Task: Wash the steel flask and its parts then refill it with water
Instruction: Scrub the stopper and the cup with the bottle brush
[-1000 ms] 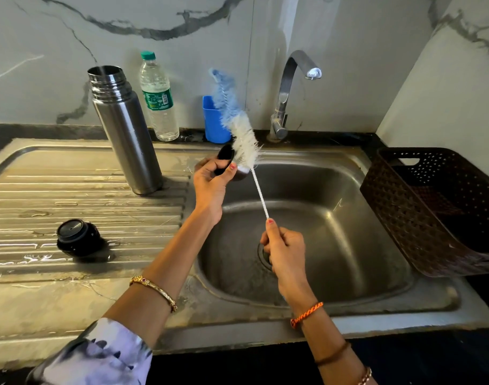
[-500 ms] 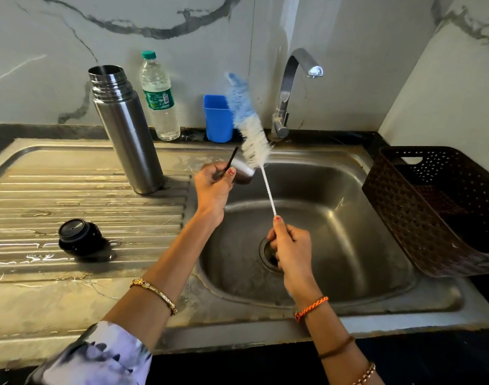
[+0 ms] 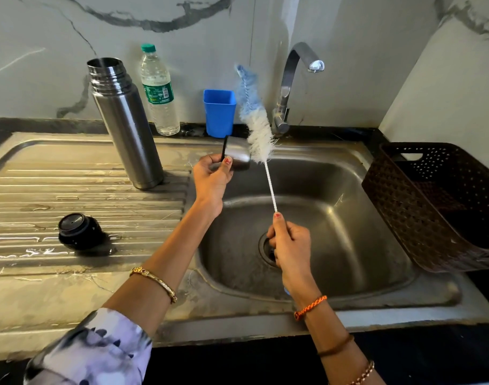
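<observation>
Bright even light, sharp focus, wide-angle bending at edges.

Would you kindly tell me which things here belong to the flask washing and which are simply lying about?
Part of the job:
- tall steel flask, open, on the drainboard
- steel cup lid in the left hand
- blue-and-white bottle brush in the right hand
- black stopper
- curved steel tap

Lying about:
- clear plastic water bottle
- blue plastic cup
- brown plastic basket
</observation>
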